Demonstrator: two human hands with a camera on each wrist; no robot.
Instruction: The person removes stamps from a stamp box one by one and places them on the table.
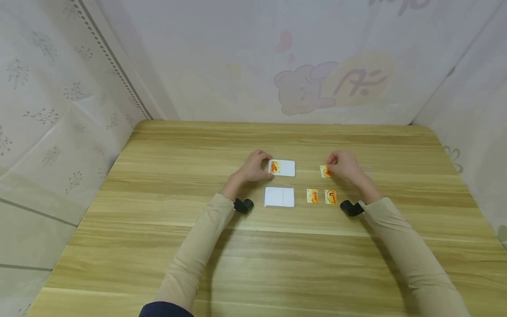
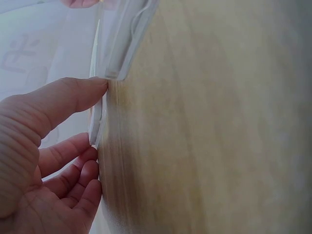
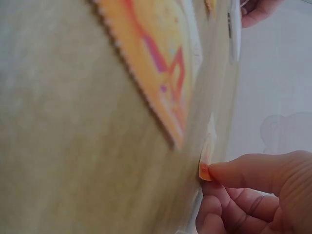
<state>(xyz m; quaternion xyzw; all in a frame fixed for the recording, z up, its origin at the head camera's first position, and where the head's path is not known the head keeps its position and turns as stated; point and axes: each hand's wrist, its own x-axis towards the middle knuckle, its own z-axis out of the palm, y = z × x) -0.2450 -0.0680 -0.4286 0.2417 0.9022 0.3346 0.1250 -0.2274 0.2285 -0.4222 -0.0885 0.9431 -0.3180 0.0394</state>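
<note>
In the head view my left hand holds the left end of a flat white card in a clear case, thumb at the near edge and fingers at the far edge. An orange-yellow postage stamp lies on the left part of that card. To the right, my right hand pinches a second stamp by its right side. The right wrist view shows thumb and fingertip on one corner of this stamp, low over the wood.
Nearer me lies another white card in a clear case. Two loose stamps, one on the left and one on the right, lie beside it. A thin transparent piece shows behind my right wrist. The wooden table meets a curtain at the back.
</note>
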